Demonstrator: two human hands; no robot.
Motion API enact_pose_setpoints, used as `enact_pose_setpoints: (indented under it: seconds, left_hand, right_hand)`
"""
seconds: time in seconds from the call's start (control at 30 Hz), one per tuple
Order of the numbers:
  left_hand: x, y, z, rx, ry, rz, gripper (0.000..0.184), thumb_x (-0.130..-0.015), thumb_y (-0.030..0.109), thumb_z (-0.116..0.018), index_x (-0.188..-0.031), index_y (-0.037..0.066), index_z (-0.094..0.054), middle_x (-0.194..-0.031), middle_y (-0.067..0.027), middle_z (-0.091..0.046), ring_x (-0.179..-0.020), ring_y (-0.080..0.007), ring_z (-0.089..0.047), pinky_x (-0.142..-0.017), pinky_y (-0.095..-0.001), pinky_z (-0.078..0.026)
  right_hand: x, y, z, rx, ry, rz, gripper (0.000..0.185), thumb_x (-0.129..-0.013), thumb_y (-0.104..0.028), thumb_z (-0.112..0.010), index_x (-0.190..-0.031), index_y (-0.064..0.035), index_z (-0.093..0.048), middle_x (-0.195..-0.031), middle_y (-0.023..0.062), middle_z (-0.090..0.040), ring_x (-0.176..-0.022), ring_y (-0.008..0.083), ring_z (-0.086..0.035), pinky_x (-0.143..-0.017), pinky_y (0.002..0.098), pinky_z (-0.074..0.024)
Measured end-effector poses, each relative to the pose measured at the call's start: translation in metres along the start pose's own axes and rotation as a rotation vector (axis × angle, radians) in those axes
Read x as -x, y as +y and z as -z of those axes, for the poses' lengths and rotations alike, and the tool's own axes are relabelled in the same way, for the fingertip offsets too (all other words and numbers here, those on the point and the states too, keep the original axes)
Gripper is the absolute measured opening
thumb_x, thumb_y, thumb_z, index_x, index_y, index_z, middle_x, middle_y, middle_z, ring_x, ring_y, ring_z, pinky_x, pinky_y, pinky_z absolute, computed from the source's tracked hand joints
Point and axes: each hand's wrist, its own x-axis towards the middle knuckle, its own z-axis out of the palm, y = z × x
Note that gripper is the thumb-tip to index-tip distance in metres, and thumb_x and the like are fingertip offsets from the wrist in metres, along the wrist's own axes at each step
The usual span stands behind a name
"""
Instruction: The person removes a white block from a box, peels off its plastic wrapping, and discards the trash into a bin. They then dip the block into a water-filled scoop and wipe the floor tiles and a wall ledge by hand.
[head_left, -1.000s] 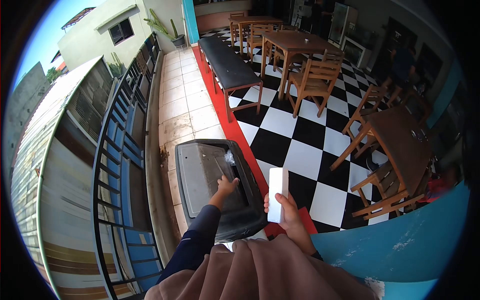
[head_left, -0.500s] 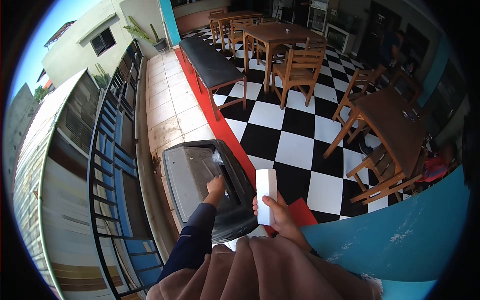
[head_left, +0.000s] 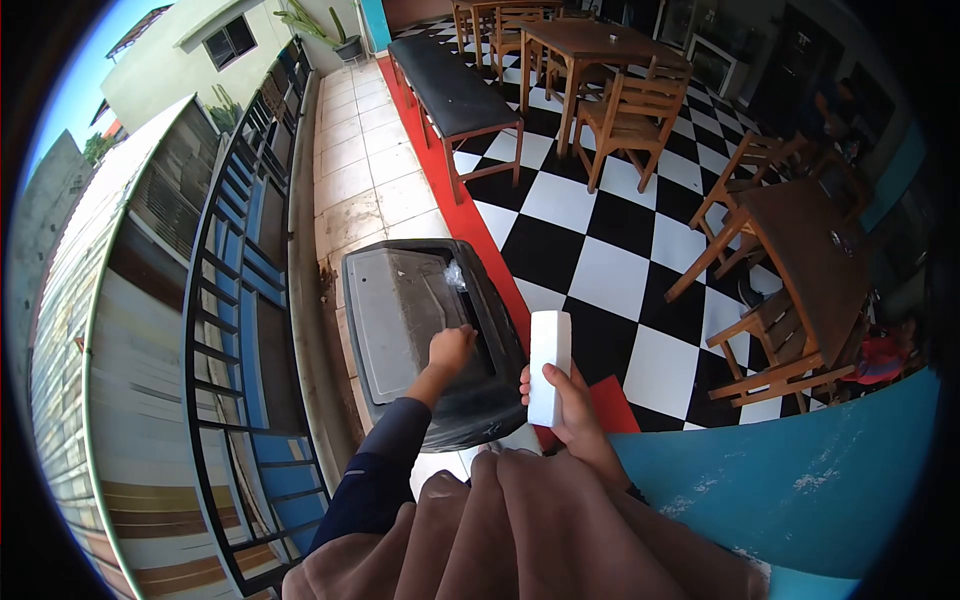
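Observation:
A bin (head_left: 385,320) with a grey lid and a dark body stands right in front of me. My left hand (head_left: 452,349) is over the lid beside its dark slot, fingers curled closed; what they hold, if anything, is hidden. Clear crumpled plastic (head_left: 455,275) pokes out at the far end of the slot. In my right hand (head_left: 570,402) is a long white box (head_left: 549,365), held upright with the thumb across its near face. The box is to the right of the bin, apart from it.
Black railing (head_left: 215,330) runs along the left. A teal wall (head_left: 760,490) lies at the near right. Beyond the bin are a black bench (head_left: 455,90), wooden tables (head_left: 800,250) and chairs (head_left: 630,120) on checkered floor. A person (head_left: 835,110) is at the far right.
The view has shifted, so the room sits further right and higher. My left hand has moved slightly along the bin's slot. My right hand still holds the white box.

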Motion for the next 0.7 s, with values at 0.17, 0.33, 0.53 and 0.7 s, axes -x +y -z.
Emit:
enact_pose_setpoints:
  seconds: [0.17, 0.33, 0.53, 0.7]
  left_hand:
    - [0.086, -0.013, 0.011, 0.455, 0.153, 0.092, 0.043, -0.092, 0.041, -0.045, -0.069, 0.012, -0.066, -0.092, -0.0072, -0.064, -0.103, -0.0252, -0.055, -0.093, -0.0483, -0.037]
    - [0.222, -0.043, -0.015, 0.377, 0.344, 0.047, 0.046, -0.091, 0.037, -0.05, -0.061, 0.005, -0.063, -0.125, -0.0095, -0.046, -0.105, -0.0295, -0.052, -0.093, -0.047, -0.035]
    - [0.379, -0.059, -0.054, 0.514, 0.593, 0.272, 0.015, -0.078, -0.005, -0.059, -0.091, 0.001, -0.053, -0.112, -0.0158, -0.039, -0.094, -0.025, -0.051, -0.077, -0.0328, -0.047]
    - [0.492, -0.033, -0.065, 0.853, 0.64, 0.552, 0.011, -0.08, -0.001, -0.062, -0.086, 0.001, -0.053, -0.081, -0.0053, -0.059, -0.078, -0.0136, -0.058, -0.074, -0.0267, -0.047]
  right_hand:
    - [0.007, 0.012, -0.001, 0.05, -0.06, -0.032, 0.045, -0.089, -0.036, -0.052, -0.114, 0.0004, -0.044, -0.089, 0.0133, -0.059, -0.076, 0.0161, -0.06, -0.064, 0.0279, -0.0515]
    - [0.025, 0.021, -0.026, 0.095, -0.249, -0.013, 0.048, -0.09, -0.036, -0.05, -0.122, -0.0016, -0.041, -0.101, 0.0166, -0.061, -0.085, 0.0177, -0.06, -0.07, 0.0296, -0.0506]
    - [0.087, 0.033, -0.054, 0.224, -0.466, 0.04, 0.055, -0.087, -0.042, -0.051, -0.125, -0.0022, -0.043, -0.122, 0.0155, -0.05, -0.106, 0.0199, -0.051, -0.083, 0.0329, -0.047]
    - [0.147, 0.081, -0.032, 0.236, -0.57, -0.164, 0.057, -0.084, -0.047, -0.054, -0.12, -0.0023, -0.05, -0.131, 0.0148, -0.043, -0.114, 0.0211, -0.046, -0.089, 0.0348, -0.0434]
